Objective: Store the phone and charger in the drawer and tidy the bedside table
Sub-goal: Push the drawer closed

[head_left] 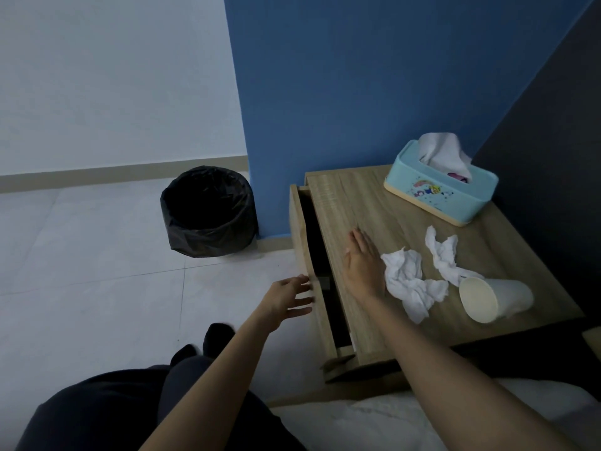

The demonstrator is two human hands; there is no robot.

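Left hand (286, 299) hovering at the front of the partly open drawer (300, 229), grip released, right hand (362, 265) lying flat on the surface (357, 203) beside the drawer, grip released

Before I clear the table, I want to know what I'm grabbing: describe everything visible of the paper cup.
The paper cup is white and tapered, its cream inside showing nothing in it. It lies on its side at the near right corner of the bedside table, mouth toward the camera. The end of a crumpled tissue reaches its rim.
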